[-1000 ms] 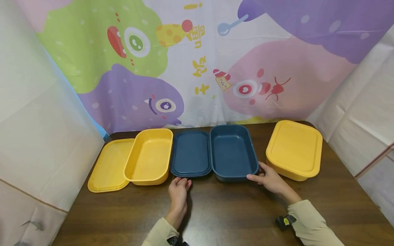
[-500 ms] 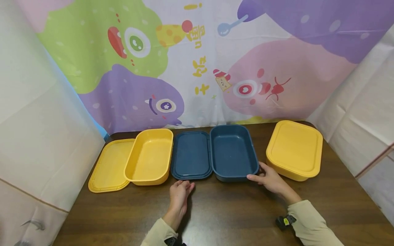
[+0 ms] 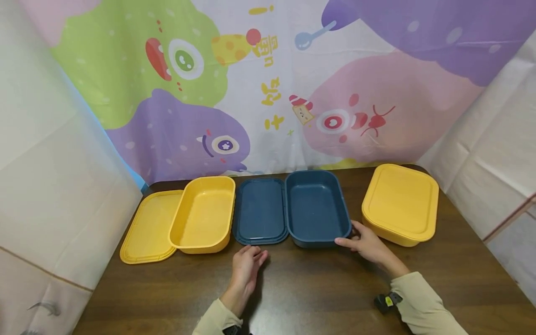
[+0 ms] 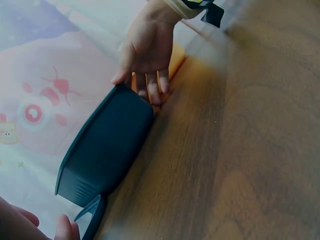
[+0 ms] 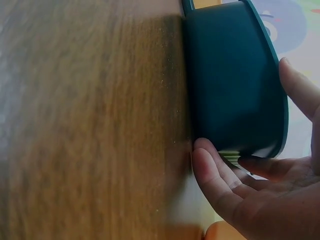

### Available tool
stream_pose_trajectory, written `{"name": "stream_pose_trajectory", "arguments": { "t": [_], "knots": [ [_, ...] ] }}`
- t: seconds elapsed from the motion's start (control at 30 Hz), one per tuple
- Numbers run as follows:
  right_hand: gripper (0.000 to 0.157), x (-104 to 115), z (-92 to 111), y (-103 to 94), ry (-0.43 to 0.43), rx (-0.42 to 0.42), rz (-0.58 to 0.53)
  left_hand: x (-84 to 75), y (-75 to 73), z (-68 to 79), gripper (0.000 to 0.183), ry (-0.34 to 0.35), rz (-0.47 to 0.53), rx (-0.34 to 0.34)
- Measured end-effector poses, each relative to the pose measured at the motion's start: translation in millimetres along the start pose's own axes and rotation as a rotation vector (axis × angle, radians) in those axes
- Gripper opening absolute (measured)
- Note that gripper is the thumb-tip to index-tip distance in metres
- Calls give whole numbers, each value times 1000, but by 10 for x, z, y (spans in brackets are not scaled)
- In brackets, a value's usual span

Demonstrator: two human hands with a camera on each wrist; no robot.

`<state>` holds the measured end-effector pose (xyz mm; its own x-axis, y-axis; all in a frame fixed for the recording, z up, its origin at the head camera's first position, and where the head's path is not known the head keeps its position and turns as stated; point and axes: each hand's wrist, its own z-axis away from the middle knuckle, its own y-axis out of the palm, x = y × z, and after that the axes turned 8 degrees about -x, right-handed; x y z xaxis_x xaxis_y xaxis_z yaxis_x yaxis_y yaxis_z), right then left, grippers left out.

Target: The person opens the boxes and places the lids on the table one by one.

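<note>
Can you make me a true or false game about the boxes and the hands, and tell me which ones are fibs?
1. The right hand is touching the blue box. True.
2. The blue box is covered up. False: the blue lid lies beside it.
3. The yellow box on the far right has a lid on. True.
4. Both hands are on the blue box. False: the left hand is by the blue lid's near edge.
5. The open yellow box is left of the blue lid. True.
6. Every box is blue. False: two are yellow.

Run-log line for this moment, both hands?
left hand: beside blue lid, contact unclear | right hand: grips blue box at near corner
</note>
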<state>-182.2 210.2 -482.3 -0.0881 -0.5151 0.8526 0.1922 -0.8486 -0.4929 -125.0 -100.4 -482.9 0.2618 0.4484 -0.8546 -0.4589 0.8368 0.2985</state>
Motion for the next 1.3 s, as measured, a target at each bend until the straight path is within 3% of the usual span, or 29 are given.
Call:
{"name": "stream_pose_trajectory", "arguments": {
  "t": [0.4,0.57,0.87,1.1,1.3],
  "knots": [
    [79,-8,18,-66,-52,-13,42,5,121,42,53,15,-94,6],
    [80,-5,8,-100,-53,-15,51,-2,242,78,48,19,-106,40],
    [76,23,-34,-97,-114,-11,70,11,603,147,38,164,-149,91],
    [69,-6,-70,-52,-130,-6,83,110,779,203,30,268,-185,137],
    [71,5,-30,-89,-123,-17,132,161,918,236,28,315,-238,209]
  ]
}}
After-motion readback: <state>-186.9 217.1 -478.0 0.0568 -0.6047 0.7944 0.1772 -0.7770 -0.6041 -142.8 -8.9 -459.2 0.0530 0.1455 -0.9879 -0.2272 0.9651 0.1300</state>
